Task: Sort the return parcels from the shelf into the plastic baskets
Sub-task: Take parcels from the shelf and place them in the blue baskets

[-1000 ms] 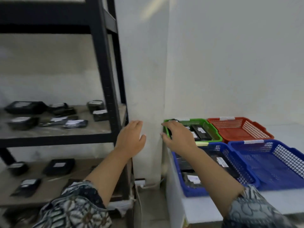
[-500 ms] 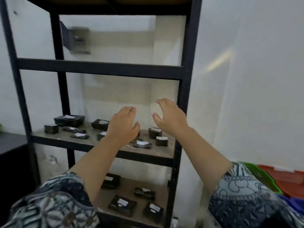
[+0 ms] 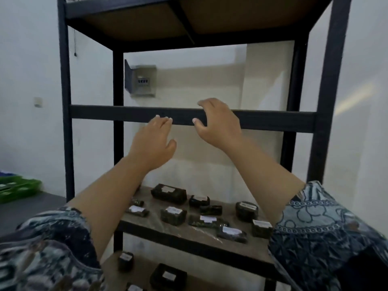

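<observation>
Left hand (image 3: 153, 143): raised, fingers straight and loose, empty.
Right hand (image 3: 219, 124): before the crossbar (image 3: 273, 121), fingers spread and bent, empty.
Parcels (image 3: 169, 193): lay on the shelf board (image 3: 159, 227) below both hands.
Green basket (image 3: 19, 189): far left.

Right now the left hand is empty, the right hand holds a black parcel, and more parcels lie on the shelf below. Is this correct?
No: in the head view the right hand holds nothing too. The left hand is empty, and the black parcels lie on the shelf below.
</observation>
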